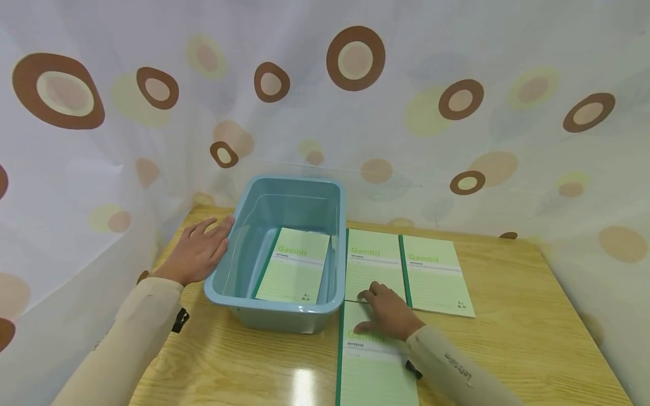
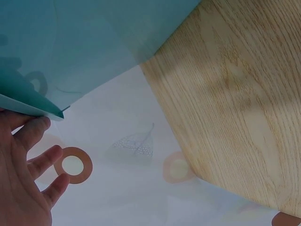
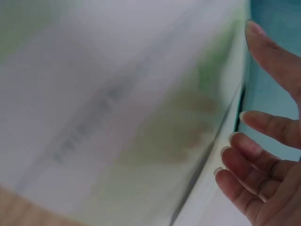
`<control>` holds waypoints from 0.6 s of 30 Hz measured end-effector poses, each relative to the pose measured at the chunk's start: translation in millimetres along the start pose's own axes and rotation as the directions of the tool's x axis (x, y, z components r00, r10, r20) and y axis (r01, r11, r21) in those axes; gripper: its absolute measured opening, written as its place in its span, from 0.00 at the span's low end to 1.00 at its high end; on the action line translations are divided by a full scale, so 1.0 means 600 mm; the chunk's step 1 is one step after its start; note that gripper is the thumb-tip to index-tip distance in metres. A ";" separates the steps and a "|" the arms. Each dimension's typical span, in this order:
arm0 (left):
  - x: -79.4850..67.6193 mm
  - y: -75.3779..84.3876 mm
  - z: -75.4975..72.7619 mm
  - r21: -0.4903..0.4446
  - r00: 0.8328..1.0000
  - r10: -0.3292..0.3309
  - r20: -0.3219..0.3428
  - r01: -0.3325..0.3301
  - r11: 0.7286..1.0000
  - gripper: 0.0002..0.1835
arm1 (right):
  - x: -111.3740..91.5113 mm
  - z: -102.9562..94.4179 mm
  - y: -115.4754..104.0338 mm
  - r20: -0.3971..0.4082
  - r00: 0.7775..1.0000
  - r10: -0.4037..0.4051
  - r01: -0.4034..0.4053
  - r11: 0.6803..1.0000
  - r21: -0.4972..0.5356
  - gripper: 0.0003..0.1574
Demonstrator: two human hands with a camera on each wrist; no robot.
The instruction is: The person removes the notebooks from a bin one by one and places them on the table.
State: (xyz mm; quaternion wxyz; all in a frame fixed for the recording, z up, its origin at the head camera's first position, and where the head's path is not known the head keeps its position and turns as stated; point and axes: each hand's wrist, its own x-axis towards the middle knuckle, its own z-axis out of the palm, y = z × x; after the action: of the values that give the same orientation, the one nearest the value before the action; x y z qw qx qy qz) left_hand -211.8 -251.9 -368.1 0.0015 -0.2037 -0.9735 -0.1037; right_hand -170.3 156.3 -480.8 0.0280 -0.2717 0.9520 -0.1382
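Observation:
My left hand (image 1: 199,251) is at the left rim of a light blue plastic bin (image 1: 289,308). In the left wrist view its upper fingers (image 2: 33,132) touch the underside of the rim, while the lower ones point out loosely. A green-spined Gambit notebook (image 1: 294,264) lies inside the bin. Over the far edge of the nearest notebook (image 1: 378,375), right of the bin, is my right hand (image 1: 388,311). Its thumb and fingers (image 3: 242,146) are spread along that notebook's edge in the right wrist view, fingertips right at the edge.
Two more Gambit notebooks lie side by side on the wooden table (image 1: 528,316): one (image 1: 373,251) against the bin's right side, the other (image 1: 437,276) farther right. A white curtain (image 1: 406,169) with brown and yellow circles encloses the table's back and sides.

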 end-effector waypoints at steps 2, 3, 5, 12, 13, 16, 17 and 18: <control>0.000 0.000 0.000 -0.004 1.000 -0.002 -0.002 0.002 1.000 0.29 | -0.001 -0.004 0.003 -0.021 1.000 0.006 -0.006 1.000 0.010 0.39; -0.001 0.000 0.000 -0.008 1.000 -0.003 -0.003 0.003 1.000 0.29 | -0.001 -0.007 0.003 -0.033 0.999 0.010 -0.009 1.000 0.027 0.37; -0.001 0.001 0.000 -0.007 1.000 -0.002 -0.007 0.002 1.000 0.29 | 0.000 -0.013 0.006 -0.050 0.999 0.019 -0.017 0.999 0.051 0.33; -0.001 0.001 0.002 -0.004 1.000 0.001 -0.006 -0.001 1.000 0.29 | 0.005 -0.034 0.014 -0.091 0.992 0.084 -0.075 0.992 0.104 0.27; -0.001 0.001 0.001 -0.005 1.000 0.001 -0.005 -0.001 1.000 0.29 | 0.006 -0.036 0.015 -0.094 0.991 0.092 -0.081 0.990 0.115 0.26; -0.001 0.001 0.000 -0.007 1.000 -0.002 0.002 0.002 1.000 0.29 | 0.006 -0.041 0.015 -0.090 0.990 0.109 -0.096 0.987 0.131 0.26; -0.001 0.001 0.000 -0.009 1.000 -0.003 0.004 0.003 1.000 0.29 | 0.006 -0.043 0.015 -0.089 0.990 0.111 -0.099 0.986 0.134 0.26; 0.000 0.000 0.000 -0.009 1.000 -0.005 0.008 0.005 1.000 0.29 | 0.007 -0.044 0.015 -0.088 0.990 0.113 -0.101 0.986 0.131 0.26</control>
State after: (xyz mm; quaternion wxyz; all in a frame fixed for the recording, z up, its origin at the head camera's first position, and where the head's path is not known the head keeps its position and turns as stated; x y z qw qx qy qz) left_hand -211.6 -251.8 -367.8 -0.0036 -0.2018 -0.9735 -0.1074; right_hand -181.9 168.2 -457.8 0.0072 -0.2109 0.9548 -0.2093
